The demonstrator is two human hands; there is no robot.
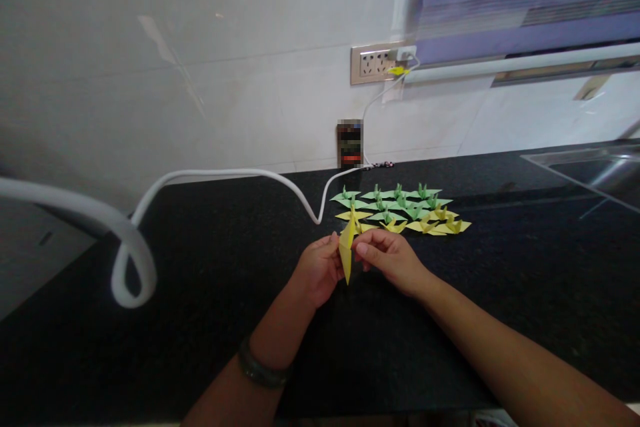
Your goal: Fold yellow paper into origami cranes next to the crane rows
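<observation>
A yellow origami crane point(348, 250) is held up between my two hands, its long pointed shape nearly upright. My left hand point(320, 270) pinches it from the left side, thumb on top. From the right, my right hand point(393, 259) has thumb and forefinger closed at its edge. Just beyond my hands, green origami cranes point(400, 202) stand in rows on the black counter point(225, 320). Several yellow origami cranes point(425, 225) sit in the nearer rows, some partly covered by the crane I hold and my right hand.
A white cable point(250, 173) runs along the counter and loops close to the camera at left. Against the tiled wall leans a small blurred-out device point(350, 143), below a socket panel point(375, 63) with a plugged-in charger. A sink point(600, 167) lies at the far right.
</observation>
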